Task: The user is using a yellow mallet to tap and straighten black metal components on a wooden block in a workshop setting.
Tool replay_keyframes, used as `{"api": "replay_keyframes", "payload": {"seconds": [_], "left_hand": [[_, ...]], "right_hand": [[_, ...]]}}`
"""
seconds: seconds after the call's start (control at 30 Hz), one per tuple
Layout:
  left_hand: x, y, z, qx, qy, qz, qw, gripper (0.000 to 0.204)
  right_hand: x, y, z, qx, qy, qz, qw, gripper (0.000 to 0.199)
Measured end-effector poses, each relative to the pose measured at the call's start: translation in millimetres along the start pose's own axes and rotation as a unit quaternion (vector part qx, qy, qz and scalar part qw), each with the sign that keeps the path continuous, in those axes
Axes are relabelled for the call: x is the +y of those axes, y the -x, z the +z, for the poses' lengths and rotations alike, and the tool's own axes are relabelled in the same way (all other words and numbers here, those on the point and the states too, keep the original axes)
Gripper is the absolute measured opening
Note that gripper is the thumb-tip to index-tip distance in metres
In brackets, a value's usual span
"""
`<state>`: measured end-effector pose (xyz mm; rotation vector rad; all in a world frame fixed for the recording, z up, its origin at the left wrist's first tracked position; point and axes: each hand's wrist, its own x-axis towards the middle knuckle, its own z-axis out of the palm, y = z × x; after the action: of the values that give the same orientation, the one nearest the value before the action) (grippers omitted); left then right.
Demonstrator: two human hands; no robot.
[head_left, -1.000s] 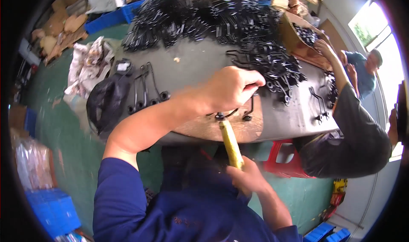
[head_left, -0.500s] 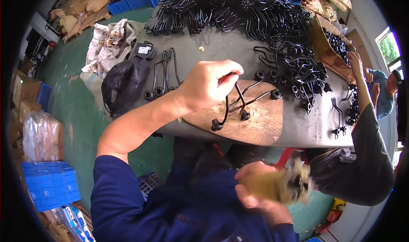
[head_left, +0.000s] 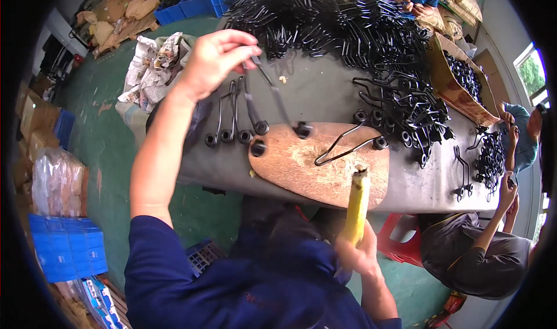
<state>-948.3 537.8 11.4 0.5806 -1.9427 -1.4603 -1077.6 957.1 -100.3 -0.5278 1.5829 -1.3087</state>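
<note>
My left hand [head_left: 217,62] is raised over the left part of the table, pinching the bent end of a black wire bracket [head_left: 270,81]. Its two legs hang down, blurred, with black rubber bushings near the left end of the worn wooden board [head_left: 284,164]. A second black bracket [head_left: 333,160] lies on the board, bushings at its right. In front of the board, my right hand [head_left: 358,255] is wrapped round a yellow stick-shaped tool [head_left: 356,204] pointing upward, its tip frayed; the exact kind cannot be made out. Left of the board lie several finished-looking brackets [head_left: 232,117] with bushings.
A big heap of black wire brackets [head_left: 301,16] covers the table's far side. More brackets with bushings [head_left: 406,103] pile up at right, beside a carton of black bushings [head_left: 455,94]. A co-worker [head_left: 476,248] sits at right near a red stool [head_left: 400,242]. Crumpled newspaper [head_left: 154,68] stands left.
My left hand has lifted one bracket off the board and carried it left and away from me. My right hand has turned the yellow tool from sideways to pointing up.
</note>
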Motion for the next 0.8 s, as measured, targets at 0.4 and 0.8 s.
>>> {"api": "replay_keyframes", "payload": {"seconds": [0.4, 0.8], "left_hand": [[-58.2, -9.1, 137.8, -0.177, -0.376, 0.041, 0.909, 0.043], [-56.6, 70.7, 188.2, -0.211, -0.340, 0.033, 0.916, 0.057]], "right_hand": [[53.4, -5.0, -37.0, 0.079, -0.176, 0.129, 0.973, 0.029], [52.1, -11.9, -27.0, 0.113, -0.123, 0.070, 0.984, 0.037]]}}
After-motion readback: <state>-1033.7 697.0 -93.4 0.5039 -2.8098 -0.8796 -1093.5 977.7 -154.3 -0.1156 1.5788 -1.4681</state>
